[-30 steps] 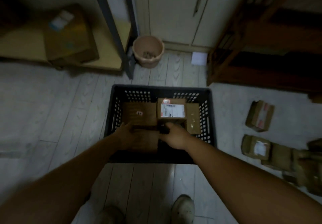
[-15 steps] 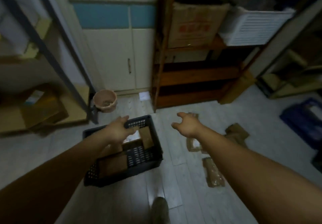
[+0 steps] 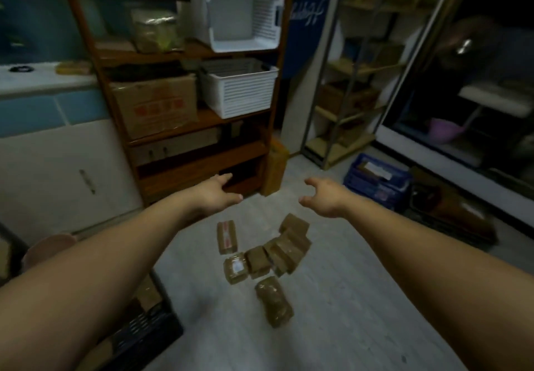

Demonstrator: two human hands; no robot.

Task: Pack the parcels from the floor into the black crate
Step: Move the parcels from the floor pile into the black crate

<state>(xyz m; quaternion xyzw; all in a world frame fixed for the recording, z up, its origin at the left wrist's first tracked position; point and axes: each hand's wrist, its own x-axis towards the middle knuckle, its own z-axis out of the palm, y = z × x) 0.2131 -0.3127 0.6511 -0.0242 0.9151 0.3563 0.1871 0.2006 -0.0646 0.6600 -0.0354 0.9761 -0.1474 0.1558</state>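
Observation:
Several brown taped parcels lie in a cluster on the pale floor: one with red-white tape [image 3: 227, 236], one with a white label [image 3: 236, 267], a leaning row [image 3: 286, 248], and a wrapped one nearest me [image 3: 274, 300]. My left hand [image 3: 217, 194] and my right hand [image 3: 323, 195] hover above and beyond the cluster, fingers spread, holding nothing. The black crate [image 3: 144, 330] sits at the lower left, mostly hidden under my left arm, with brown parcels inside it.
A dark wooden shelf unit [image 3: 185, 139] with a cardboard box and white baskets stands ahead. A tall brown box [image 3: 274, 168] leans at its right foot. A blue crate [image 3: 378, 180] sits at the right, a pink bucket [image 3: 49, 248] at the left.
My view has swung right, from the crate to the parcels on the floor. Both hands left the parcel set in the crate and now reach out empty over the cluster.

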